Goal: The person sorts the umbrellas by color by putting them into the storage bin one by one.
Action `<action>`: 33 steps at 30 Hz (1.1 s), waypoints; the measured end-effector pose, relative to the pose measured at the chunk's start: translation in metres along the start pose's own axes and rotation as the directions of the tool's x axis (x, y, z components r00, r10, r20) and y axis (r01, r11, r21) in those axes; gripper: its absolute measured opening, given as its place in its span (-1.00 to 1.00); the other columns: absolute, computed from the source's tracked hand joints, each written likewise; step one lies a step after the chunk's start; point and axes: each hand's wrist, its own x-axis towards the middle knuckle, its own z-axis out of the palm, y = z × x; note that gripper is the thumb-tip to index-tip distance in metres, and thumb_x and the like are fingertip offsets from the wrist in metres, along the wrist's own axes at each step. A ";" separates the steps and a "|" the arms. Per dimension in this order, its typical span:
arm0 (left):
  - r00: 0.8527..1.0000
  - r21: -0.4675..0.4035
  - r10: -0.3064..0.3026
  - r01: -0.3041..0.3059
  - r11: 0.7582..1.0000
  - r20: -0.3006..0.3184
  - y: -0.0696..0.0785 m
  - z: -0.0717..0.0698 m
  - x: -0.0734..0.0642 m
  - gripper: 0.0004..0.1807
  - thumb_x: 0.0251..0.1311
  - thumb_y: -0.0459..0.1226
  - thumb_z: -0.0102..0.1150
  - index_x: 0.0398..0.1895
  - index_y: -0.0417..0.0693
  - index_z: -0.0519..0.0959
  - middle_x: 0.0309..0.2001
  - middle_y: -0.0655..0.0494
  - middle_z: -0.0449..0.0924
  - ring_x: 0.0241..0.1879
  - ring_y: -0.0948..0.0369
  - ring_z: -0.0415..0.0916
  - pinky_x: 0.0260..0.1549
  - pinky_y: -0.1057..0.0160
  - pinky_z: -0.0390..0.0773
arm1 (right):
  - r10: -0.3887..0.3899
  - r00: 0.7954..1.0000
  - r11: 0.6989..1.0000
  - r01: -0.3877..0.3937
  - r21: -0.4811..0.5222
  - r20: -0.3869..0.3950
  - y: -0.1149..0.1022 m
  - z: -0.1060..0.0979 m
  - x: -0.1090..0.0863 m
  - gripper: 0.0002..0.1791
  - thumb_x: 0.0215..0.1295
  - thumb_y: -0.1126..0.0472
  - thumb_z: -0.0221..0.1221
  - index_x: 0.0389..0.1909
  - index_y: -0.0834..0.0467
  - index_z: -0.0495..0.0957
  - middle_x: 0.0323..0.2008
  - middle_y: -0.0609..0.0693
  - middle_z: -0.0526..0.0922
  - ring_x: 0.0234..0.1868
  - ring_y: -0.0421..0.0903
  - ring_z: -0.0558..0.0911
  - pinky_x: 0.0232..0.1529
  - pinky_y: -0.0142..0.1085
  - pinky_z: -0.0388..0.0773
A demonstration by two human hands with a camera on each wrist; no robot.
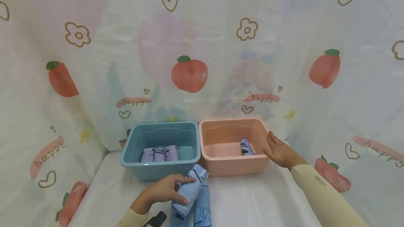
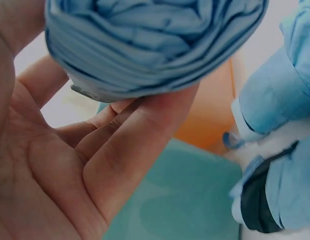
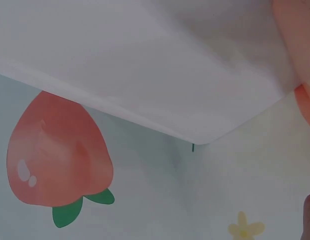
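Observation:
My left hand (image 1: 165, 189) grips a rolled-up light blue cloth bundle (image 1: 190, 191) with dark markings, held up in front of the bins. Seen from its end in the left wrist view, the blue roll (image 2: 145, 45) shows layered folds, with fingers beneath it. Below it lie two more blue rolls (image 1: 202, 206), partly hidden by the held one. My right hand (image 1: 281, 151), fingers extended, rests at the right rim of the peach bin (image 1: 233, 165). Inside that bin lies one bluish roll with dark stripes (image 1: 246, 147). The right wrist view shows only a fingertip (image 3: 309, 217).
A teal bin (image 1: 161, 171) stands left of the peach bin, side by side with it, and holds three lilac rolls (image 1: 160, 154). Both stand on a white-covered table (image 1: 246, 199). A printed curtain (image 1: 189, 45) surrounds the table at the back and sides.

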 end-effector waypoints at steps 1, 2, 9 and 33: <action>1.000 0.011 0.010 -0.010 1.000 0.001 0.002 0.000 0.002 -0.31 -0.24 -0.02 0.39 0.11 0.41 0.42 -0.13 0.28 0.42 -0.31 0.23 0.35 -0.46 0.28 0.45 | 0.000 1.000 1.000 0.000 -0.003 0.000 0.000 0.000 0.000 -0.05 0.23 -0.36 -0.39 0.33 0.36 -0.18 0.35 0.22 -0.22 0.29 0.23 -0.03 0.18 0.10 -0.03; 1.000 0.016 0.019 -0.019 1.000 0.004 0.004 0.000 0.004 -0.31 -0.24 -0.01 0.39 0.11 0.40 0.41 -0.16 0.27 0.41 -0.31 0.23 0.35 -0.46 0.29 0.45 | -0.001 1.000 1.000 0.001 -0.003 0.000 0.000 -0.001 0.000 -0.05 0.23 -0.36 -0.39 0.33 0.36 -0.17 0.35 0.23 -0.22 0.29 0.24 -0.03 0.18 0.10 -0.03; 1.000 0.060 0.029 -0.029 0.998 0.001 0.021 -0.001 0.026 -0.28 -0.26 -0.01 0.40 0.12 0.46 0.38 -0.04 0.33 0.40 -0.20 0.26 0.37 -0.30 0.29 0.44 | 0.020 1.000 1.000 -0.020 0.008 0.016 -0.001 0.000 -0.002 -0.04 0.21 -0.38 -0.39 0.33 0.34 -0.18 0.36 0.21 -0.23 0.29 0.24 -0.04 0.17 0.12 -0.04; 0.987 -0.083 -0.051 0.039 0.996 -0.155 0.048 -0.034 0.157 -0.24 -0.26 -0.10 0.43 0.16 0.28 0.38 -0.21 0.10 0.52 -0.32 0.20 0.49 -0.42 0.24 0.50 | -0.020 1.000 1.000 0.019 -0.014 -0.016 0.000 -0.005 -0.003 -0.08 0.25 -0.34 -0.37 0.31 0.37 -0.10 0.34 0.23 -0.14 0.28 0.23 0.02 0.17 0.07 0.04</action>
